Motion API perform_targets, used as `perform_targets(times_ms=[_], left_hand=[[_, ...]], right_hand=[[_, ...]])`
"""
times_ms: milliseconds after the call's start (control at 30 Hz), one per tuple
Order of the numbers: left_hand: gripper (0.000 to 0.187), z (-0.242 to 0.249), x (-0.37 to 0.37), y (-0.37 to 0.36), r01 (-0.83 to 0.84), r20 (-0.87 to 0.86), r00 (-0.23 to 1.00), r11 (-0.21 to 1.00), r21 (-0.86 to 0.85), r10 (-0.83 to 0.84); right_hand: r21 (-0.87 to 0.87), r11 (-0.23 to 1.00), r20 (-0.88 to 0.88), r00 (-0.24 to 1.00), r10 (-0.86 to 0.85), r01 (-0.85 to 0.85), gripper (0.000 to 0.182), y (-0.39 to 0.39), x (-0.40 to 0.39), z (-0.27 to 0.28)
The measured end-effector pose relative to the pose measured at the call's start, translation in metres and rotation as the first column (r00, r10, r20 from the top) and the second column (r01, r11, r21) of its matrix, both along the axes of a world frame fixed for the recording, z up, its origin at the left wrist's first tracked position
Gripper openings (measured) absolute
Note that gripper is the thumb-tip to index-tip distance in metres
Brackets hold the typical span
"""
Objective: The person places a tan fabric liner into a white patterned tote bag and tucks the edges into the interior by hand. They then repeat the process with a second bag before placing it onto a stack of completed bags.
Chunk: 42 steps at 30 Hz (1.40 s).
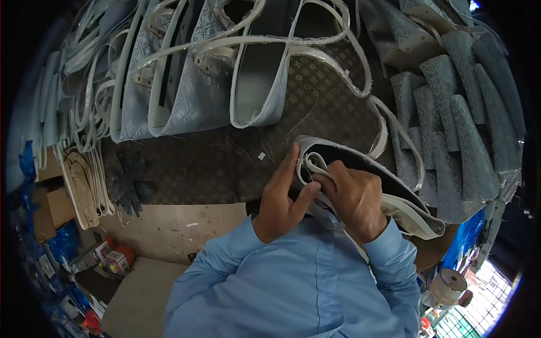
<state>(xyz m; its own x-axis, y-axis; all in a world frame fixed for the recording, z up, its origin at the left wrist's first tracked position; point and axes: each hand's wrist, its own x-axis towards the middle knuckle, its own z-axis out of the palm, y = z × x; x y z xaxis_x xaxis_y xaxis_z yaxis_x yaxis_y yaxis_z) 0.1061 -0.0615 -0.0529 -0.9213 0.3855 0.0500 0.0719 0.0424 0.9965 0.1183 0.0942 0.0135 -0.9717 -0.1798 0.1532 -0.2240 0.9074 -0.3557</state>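
Note:
A partly made grey handbag (360,155) with pale edging lies tilted in front of my chest, its dark inside facing up. My left hand (282,197) grips the near left end of it, the fingers along the outer side and the thumb on the inner edge. My right hand (358,194) is closed with fingers bent at the same end, beside a curled cream strap (316,163). A thin thread seems to run near the fingertips. What the right fingers pinch is mostly hidden.
Several grey patterned bags (259,84) with cream handles stand along the far side of the dark cloth-covered table (225,174). Stacked grey patterned pieces (470,146) lie at the right. Loose threads and a small white scrap (261,156) rest on the cloth. Cream straps (101,180) hang at the left.

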Motion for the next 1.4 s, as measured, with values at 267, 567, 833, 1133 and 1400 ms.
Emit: perform_targets(times_ms=[267,567,833,1133,1400], left_hand=[[0.066,0.004,0.001,-0.003,0.042,0.001,0.999,0.999,-0.015,-0.041],[0.064,0.004,-0.001,-0.008,0.044,-0.161,0.985,0.995,-0.089,-0.058],[0.038,0.025,-0.028,-0.017,0.024,-0.383,0.911,0.946,-0.323,-0.154],[0.035,0.027,-0.018,-0.012,-0.029,-0.374,0.922,0.945,-0.325,-0.100],[0.035,0.022,-0.015,-0.014,-0.043,-0.412,0.909,0.966,-0.255,-0.068]], right_hand=[[0.064,0.997,-0.069,0.996,0.055,-0.050,0.026,0.003,0.005,0.000],[0.040,0.998,-0.107,0.993,0.051,-0.047,0.033,-0.005,0.003,-0.002],[0.057,0.996,-0.109,0.992,0.069,-0.063,0.025,-0.007,0.008,-0.008],[0.026,1.000,-0.142,0.990,0.007,-0.004,0.026,-0.009,0.012,-0.013],[-0.021,0.999,-0.155,0.987,-0.030,0.027,0.026,-0.011,0.015,-0.013]])
